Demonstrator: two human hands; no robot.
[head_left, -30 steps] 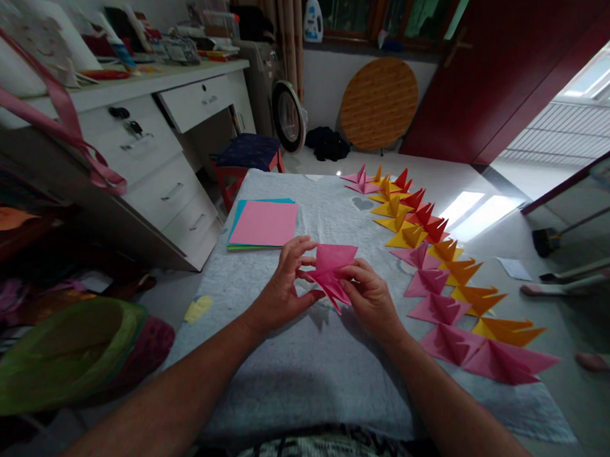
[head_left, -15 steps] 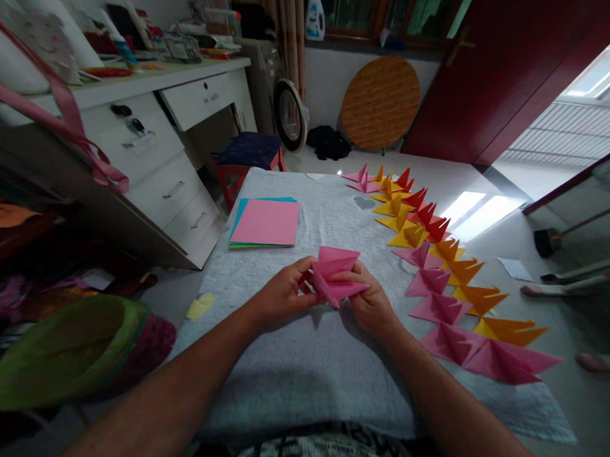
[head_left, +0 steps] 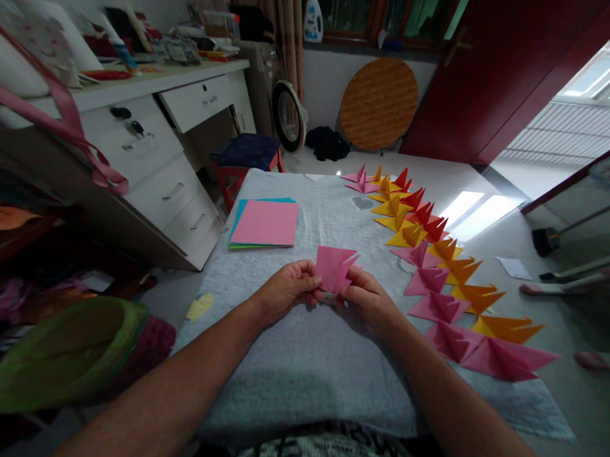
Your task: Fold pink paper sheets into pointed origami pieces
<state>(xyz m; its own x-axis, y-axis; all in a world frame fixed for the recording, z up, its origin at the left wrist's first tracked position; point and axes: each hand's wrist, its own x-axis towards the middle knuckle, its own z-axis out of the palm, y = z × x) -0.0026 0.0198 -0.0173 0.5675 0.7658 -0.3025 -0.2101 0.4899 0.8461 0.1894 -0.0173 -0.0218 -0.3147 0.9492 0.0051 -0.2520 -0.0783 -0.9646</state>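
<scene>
Ahead of my hands, a lane of tablecloth (head_left: 327,201) runs open between the stack of square origami paper (head_left: 265,223) and the rows of origami cranes (head_left: 440,307). Those cranes block my right hand (head_left: 367,296) sideways; the stack stands ahead of my left hand (head_left: 287,289). Nearer me, there's room between my forearms (head_left: 199,359).

Left forearm (head_left: 190,366) and right forearm (head_left: 440,377) extended forward, converging. Left hand (head_left: 288,288): pinching, fingers curled. Right hand (head_left: 368,299): near the left, pinching, thumb pointing inward.
</scene>
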